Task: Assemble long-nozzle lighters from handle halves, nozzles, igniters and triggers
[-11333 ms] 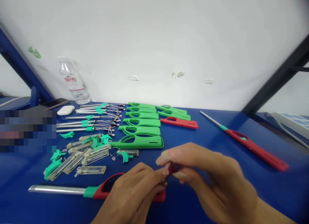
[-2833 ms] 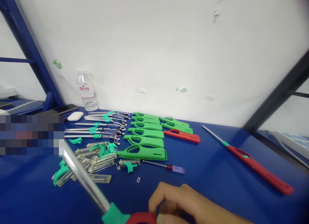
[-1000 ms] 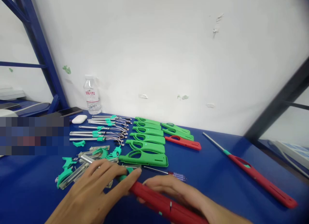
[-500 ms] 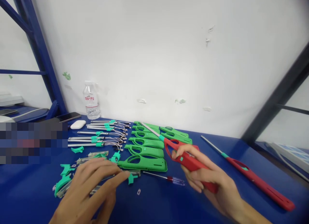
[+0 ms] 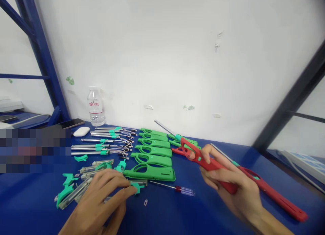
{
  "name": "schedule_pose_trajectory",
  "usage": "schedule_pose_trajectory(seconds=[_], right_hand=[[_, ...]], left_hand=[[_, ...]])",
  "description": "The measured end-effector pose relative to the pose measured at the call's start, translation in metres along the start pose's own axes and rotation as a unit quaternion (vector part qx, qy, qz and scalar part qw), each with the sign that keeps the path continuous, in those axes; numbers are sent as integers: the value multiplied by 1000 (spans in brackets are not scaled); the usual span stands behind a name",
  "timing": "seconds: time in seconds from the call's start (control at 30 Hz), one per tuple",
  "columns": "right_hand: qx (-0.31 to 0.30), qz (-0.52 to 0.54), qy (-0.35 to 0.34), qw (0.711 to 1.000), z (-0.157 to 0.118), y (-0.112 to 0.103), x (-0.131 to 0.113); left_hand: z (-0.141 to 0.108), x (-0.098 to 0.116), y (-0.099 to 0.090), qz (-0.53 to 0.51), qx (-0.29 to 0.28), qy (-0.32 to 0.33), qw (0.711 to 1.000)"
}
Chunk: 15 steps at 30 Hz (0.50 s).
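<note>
Red lighter (image 5: 212, 165) in right-hand fingers (image 5: 224, 158)

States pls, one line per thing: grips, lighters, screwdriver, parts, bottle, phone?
Held lighter, looks assembled, tilted.
Right grip, closed around that lighter.
Left grip, open, nothing seen held.
Other lighter, looks assembled, lying flat.
Screwdriver, lying loose.
Green shells, laid in two columns.
Red shell, lying, partly hidden.
Rods, side by side, wires attached.
Tanks, loosely piled, partly hidden.
Teal pieces, scattered.
Bottle, upright, capped.
Phone, lying flat.
</note>
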State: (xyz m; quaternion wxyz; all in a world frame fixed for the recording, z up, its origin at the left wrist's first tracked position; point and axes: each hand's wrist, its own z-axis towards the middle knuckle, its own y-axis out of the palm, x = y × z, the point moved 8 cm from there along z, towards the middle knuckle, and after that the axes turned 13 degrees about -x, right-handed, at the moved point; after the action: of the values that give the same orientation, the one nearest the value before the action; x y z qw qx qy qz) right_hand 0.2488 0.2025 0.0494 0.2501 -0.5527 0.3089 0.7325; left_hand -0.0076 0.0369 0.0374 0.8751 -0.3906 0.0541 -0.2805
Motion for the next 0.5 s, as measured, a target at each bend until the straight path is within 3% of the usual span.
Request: schedule_pose_trajectory(seconds=[0.33,0.5], right_hand=[[32,-35,30,998,-2,-11,1],[2,-41,25,999,-2,-27,7]], left_hand=[[5,2,2,-27,-22,-22,999],[6,2,0,-17,-40,-33,998]])
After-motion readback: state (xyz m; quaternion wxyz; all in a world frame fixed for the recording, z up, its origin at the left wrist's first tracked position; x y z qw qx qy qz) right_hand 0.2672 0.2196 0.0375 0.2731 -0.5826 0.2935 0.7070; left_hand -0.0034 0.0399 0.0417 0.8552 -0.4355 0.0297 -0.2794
